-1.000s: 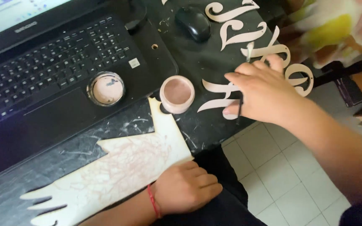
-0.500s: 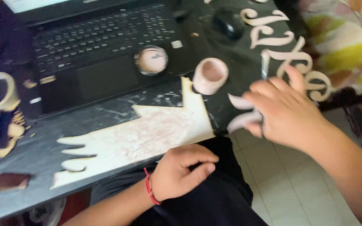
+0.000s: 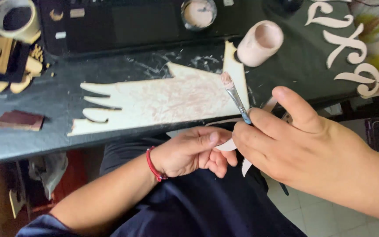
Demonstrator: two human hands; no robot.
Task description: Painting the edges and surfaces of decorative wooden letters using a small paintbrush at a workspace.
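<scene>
The person's right hand (image 3: 294, 140) hangs just off the front edge of the dark grey table (image 3: 36, 140), fingers pinched around the blue-ferruled thin paintbrush (image 3: 235, 97) — its pinkish bristle tip points up and away, lying over the near corner of the big pale wooden wing-shaped cutout (image 3: 163, 98) on the tabletop. The thumb sticks up free above the grip.

The left hand (image 3: 189, 151), a red cord bracelet (image 3: 153, 164) at its wrist, sits low over the lap in dark blue clothing. Its fingers are curled in and its thumb presses onto a small curved off-white wooden cutout piece (image 3: 229, 145), which passes between both hands; part of it is hidden behind the right hand's fingers, and a pale tip pokes out below them. So the two hands are almost touching, with the little piece pinched between them in front of the table edge.

On the table behind, a small pink-smeared cylindrical cup (image 3: 259, 44) lies tipped toward the wing's top corner, and a round open paint pot (image 3: 198, 13) rests on the black laptop (image 3: 123, 26). Off to the right lie curly cream letter cutouts (image 3: 352, 48). At the far left there is a roll of beige tape (image 3: 14, 19) and, nearer the edge, a brown sanding block (image 3: 19, 120) — well apart from the hands.
</scene>
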